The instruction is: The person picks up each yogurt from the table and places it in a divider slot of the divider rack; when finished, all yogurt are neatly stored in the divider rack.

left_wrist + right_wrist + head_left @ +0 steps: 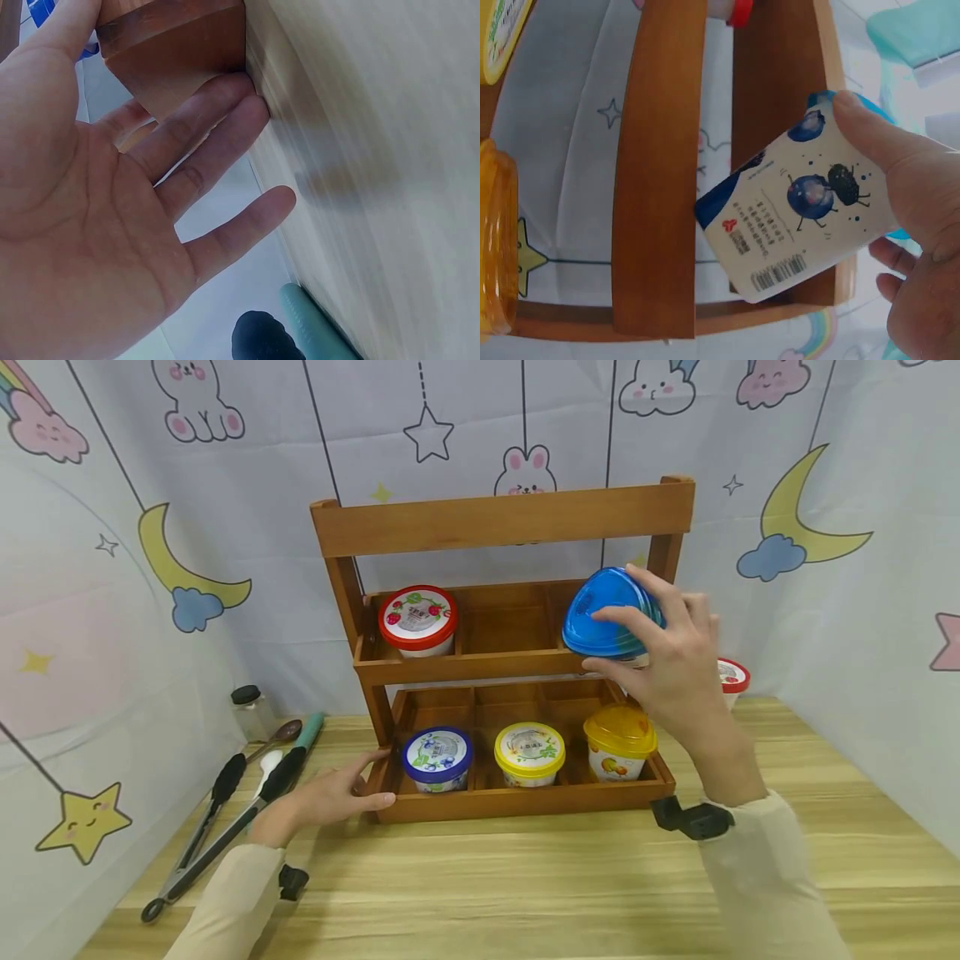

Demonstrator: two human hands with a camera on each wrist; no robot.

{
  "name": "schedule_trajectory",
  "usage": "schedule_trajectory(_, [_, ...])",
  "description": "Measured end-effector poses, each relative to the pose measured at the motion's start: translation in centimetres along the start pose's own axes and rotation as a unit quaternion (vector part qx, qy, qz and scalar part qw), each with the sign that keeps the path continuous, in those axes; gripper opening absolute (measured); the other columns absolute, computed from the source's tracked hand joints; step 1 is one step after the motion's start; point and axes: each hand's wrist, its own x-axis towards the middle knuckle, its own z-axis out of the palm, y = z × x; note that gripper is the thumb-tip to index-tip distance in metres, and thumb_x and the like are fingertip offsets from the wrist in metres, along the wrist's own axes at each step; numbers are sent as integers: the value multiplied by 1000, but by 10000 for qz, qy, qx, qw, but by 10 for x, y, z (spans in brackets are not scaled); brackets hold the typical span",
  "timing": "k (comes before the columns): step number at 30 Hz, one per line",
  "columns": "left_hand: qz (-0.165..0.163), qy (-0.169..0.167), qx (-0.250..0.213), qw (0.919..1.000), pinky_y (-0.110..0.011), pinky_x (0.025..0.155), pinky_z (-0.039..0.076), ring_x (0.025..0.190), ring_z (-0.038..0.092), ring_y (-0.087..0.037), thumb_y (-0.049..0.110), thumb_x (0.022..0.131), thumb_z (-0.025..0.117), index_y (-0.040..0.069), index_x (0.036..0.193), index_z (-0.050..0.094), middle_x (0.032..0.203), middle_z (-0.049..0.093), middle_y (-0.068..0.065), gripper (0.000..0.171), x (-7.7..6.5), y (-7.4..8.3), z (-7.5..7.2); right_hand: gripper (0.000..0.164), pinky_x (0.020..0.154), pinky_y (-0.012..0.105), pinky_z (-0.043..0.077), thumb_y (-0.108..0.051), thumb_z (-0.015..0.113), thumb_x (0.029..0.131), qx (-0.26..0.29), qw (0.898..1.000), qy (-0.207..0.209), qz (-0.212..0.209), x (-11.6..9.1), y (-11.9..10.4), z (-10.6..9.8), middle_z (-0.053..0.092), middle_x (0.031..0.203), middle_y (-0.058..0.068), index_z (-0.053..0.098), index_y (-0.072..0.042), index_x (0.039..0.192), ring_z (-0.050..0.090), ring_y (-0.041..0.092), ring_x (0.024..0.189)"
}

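Observation:
My right hand [678,668] grips a cup with a clear blue three-cornered lid [588,597], tilted at the right end of the wooden rack's [502,522] upper tier. The right wrist view shows its white side [795,202] with blueberry drawings and a barcode; its base overlaps the tier's front board. My left hand [330,793] rests against the lower tier's left front corner [172,67], thumb along the front, fingers at the side. On the upper tier, left, sits a red-lidded tub [418,614]. Below stand a blue-lidded tub [438,756], a yellow-lidded tub [530,752] and a cup with an amber lid [618,735].
Another red-lidded tub [733,677] shows behind my right wrist. Left of the rack lie black-and-metal tongs [206,835], a dark spoon [288,731], a white spoon [270,764] and a teal-ended utensil [309,732]. A black-capped jar [253,717] stands by the back cloth.

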Motion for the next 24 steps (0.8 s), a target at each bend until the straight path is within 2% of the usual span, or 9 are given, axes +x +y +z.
schedule_trajectory(5, [-31, -8, -8, 10000, -59, 91, 47, 112, 60, -37, 61, 91, 63, 21, 158, 26, 122, 62, -18, 86, 0, 0, 1, 55, 92, 60, 40, -20, 92, 71, 426, 9991, 1, -79, 0, -6, 7, 42, 153, 13, 67, -18, 120, 38, 42, 127])
schedule_trajectory(10, [-43, 3, -5, 10000, -60, 92, 46, 113, 60, -39, 61, 91, 63, 21, 158, 26, 124, 62, -20, 86, 0, 0, 1, 56, 94, 60, 45, -15, 92, 71, 832, 9965, 101, -49, 0, -10, 13, 43, 152, 13, 60, -12, 117, 37, 38, 135])
schedule_trajectory(16, [39, 12, -24, 10000, -59, 91, 47, 112, 61, -38, 60, 92, 63, 19, 158, 26, 123, 64, -19, 86, 0, 0, 1, 50, 94, 57, 49, -10, 89, 75, 1040, 9943, 220, -20, -2, -13, 22, 44, 148, 17, 52, -6, 109, 41, 35, 136])
schedule_trajectory(24, [32, 9, 14, 10000, -58, 90, 48, 111, 61, -37, 62, 91, 63, 20, 158, 26, 121, 64, -18, 87, 0, 0, 1, 42, 95, 54, 50, -7, 86, 77, 1241, 9913, 427, 68, -3, -13, 37, 42, 151, 16, 52, -6, 101, 42, 35, 137])
